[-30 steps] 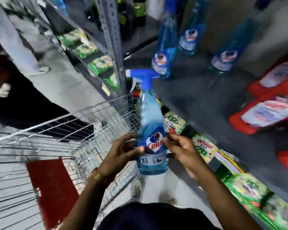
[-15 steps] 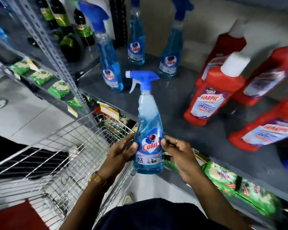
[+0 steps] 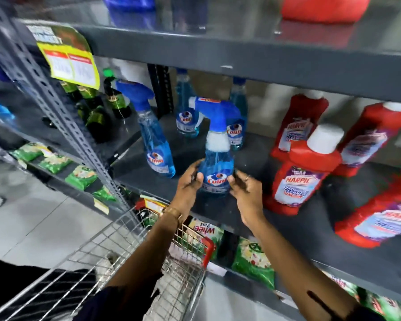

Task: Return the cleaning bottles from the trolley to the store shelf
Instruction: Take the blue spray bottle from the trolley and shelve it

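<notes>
On the grey shelf [image 3: 287, 228], near its front edge, stood the blue Colin spray bottle [image 3: 215, 167], upright, and everything else is placed from it. Far left of it lay green packets [image 3: 80, 176] on a lower shelf; below and to its left was the wire trolley [image 3: 116, 258]. Just left stood another Colin spray bottle [image 3: 156, 151], tilted, with two more Colin bottles [image 3: 186, 119] behind. The left hand [image 3: 189, 184] pressed the bottle's left side and the right hand [image 3: 244, 188] its right side, fingers curled, holding it between them. To its right stood a red Harpic bottle [image 3: 299, 179], with more red bottles beyond it.
</notes>
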